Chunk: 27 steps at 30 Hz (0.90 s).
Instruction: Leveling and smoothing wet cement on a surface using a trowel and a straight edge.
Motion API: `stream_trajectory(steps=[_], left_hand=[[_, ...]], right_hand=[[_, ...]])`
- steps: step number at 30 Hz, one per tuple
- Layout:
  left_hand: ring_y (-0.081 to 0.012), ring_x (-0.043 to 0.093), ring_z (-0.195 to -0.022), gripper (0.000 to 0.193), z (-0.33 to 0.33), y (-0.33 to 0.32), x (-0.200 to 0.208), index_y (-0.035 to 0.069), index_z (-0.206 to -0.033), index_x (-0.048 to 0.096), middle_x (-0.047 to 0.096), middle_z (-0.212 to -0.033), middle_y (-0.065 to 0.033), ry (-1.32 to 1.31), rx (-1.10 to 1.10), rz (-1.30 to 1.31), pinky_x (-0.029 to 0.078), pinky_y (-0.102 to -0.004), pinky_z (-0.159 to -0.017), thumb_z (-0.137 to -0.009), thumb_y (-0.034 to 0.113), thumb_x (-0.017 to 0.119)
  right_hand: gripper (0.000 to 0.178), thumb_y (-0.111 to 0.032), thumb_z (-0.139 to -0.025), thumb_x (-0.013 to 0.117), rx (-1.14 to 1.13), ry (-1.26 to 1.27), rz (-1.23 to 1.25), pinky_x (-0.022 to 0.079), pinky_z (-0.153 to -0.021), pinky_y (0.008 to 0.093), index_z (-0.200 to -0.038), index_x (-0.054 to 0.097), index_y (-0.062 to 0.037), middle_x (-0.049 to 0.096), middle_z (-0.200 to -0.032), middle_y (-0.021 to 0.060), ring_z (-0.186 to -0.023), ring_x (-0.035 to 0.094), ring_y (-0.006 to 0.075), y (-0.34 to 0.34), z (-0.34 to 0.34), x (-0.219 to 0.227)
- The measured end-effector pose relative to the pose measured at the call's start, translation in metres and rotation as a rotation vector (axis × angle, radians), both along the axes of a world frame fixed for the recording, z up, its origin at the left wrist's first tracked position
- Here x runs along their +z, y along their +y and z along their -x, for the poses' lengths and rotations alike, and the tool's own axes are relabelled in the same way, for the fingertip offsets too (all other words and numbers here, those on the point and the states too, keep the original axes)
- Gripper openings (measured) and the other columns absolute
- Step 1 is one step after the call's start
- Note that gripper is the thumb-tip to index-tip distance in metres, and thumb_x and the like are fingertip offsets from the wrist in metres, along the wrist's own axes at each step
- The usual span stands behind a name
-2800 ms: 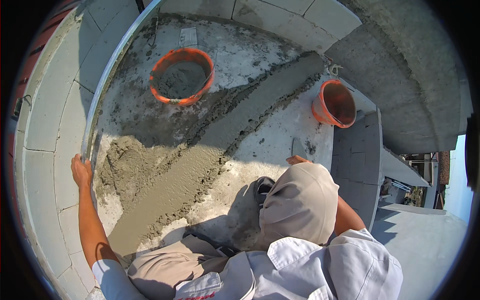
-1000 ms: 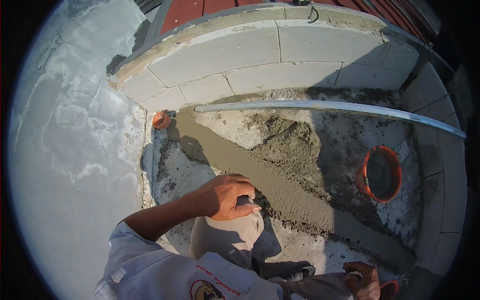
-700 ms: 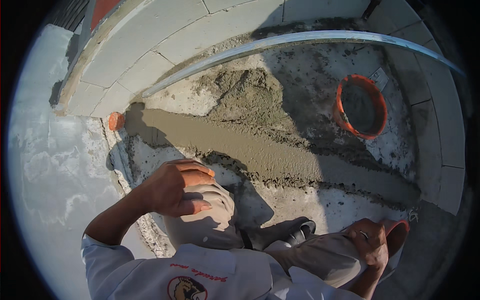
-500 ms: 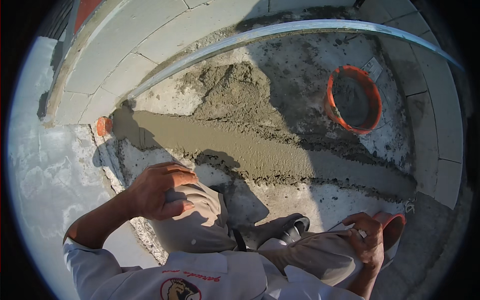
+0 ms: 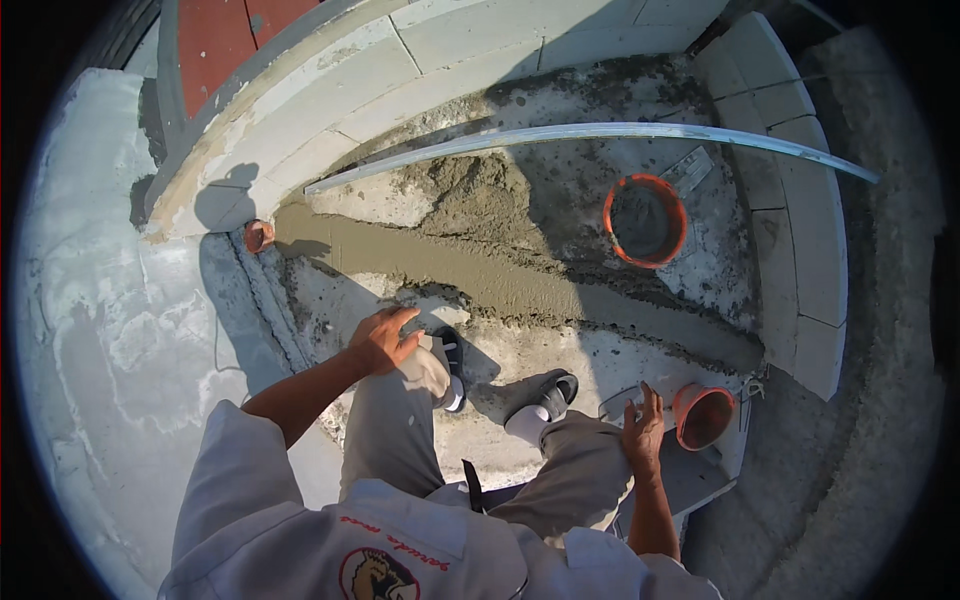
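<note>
My left hand (image 5: 385,342) lies over my left knee, its fingers stretched forward and nothing in them. My right hand (image 5: 643,435) is raised beside my right knee with its fingers apart, also holding nothing. Just right of it is an orange, round-mouthed container (image 5: 703,417). In front of both hands a smoothed band of wet mortar (image 5: 450,268) runs across the rough floor, from the left wall to the right one. Behind the band sits a rough mortar heap (image 5: 480,195). An orange bucket (image 5: 650,263) with grey mortar inside stands farther right.
A long metal straightedge (image 5: 600,131) spans the area beyond the mortar, reaching over the right block wall (image 5: 785,265). Near the bucket lies a flat, light-coloured tool (image 5: 690,170). A small orange piece (image 5: 259,236) sits at the band's left end. Pale block wall (image 5: 480,45) borders the back.
My view has risen and shifted, so more of my legs and both feet show. My right hand's curled fingers have opened. My left hand stays at the knee.
</note>
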<state>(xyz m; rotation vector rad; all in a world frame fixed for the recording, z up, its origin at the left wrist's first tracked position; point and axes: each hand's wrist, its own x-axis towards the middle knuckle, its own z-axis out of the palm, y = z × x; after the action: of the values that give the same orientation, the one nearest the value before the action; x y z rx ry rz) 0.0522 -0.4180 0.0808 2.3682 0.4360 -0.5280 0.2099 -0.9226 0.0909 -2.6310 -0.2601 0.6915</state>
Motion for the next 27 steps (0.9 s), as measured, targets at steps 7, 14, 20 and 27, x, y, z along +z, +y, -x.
stream_trajectory(steps=[7,14,20,27], left_hand=[[-0.0441,0.06,-0.122,0.057,0.096,-0.07,0.063,0.005,-0.144,0.052,0.06,-0.135,-0.0279,0.074,0.218,-0.084,0.05,-0.0478,-0.103,-0.096,0.036,0.059],[-0.0388,0.067,-0.113,0.043,0.169,-0.073,0.233,0.003,-0.126,0.068,0.068,-0.122,-0.0257,0.478,0.213,0.231,0.053,-0.0455,-0.098,-0.091,0.026,0.059],[-0.0223,0.071,-0.079,0.037,0.251,-0.048,0.269,-0.003,-0.117,0.071,0.075,-0.097,-0.0154,0.384,0.668,0.402,0.057,-0.0332,-0.076,-0.088,0.02,0.068],[-0.017,0.067,-0.077,0.031,0.3,-0.016,0.271,0.001,-0.116,0.071,0.07,-0.097,-0.0079,0.195,1.142,0.578,0.051,-0.03,-0.062,-0.09,0.019,0.069]], right_hand=[[0.068,-0.016,-0.087,0.067,0.043,0.243,0.083,0.047,-0.107,0.0475,-0.149,0.044,-0.0041,0.054,-0.141,0.0239,-0.13,0.052,0.0438,-0.019,0.082,0.078],[0.067,-0.021,-0.082,0.071,-0.044,0.609,0.281,0.051,-0.104,0.0431,-0.143,0.054,-0.0019,0.062,-0.137,0.0252,-0.125,0.062,0.0379,-0.076,0.091,0.229],[0.048,-0.02,-0.093,0.065,-0.305,0.363,0.168,0.056,-0.073,0.0347,-0.138,0.061,-0.0031,0.073,-0.107,0.0124,-0.087,0.07,0.0216,-0.149,0.065,0.298],[0.045,-0.017,-0.094,0.063,-0.502,0.367,0.015,0.048,-0.053,0.0278,-0.135,0.063,-0.0011,0.07,-0.096,0.0098,-0.069,0.068,0.0144,-0.027,0.067,0.355]])
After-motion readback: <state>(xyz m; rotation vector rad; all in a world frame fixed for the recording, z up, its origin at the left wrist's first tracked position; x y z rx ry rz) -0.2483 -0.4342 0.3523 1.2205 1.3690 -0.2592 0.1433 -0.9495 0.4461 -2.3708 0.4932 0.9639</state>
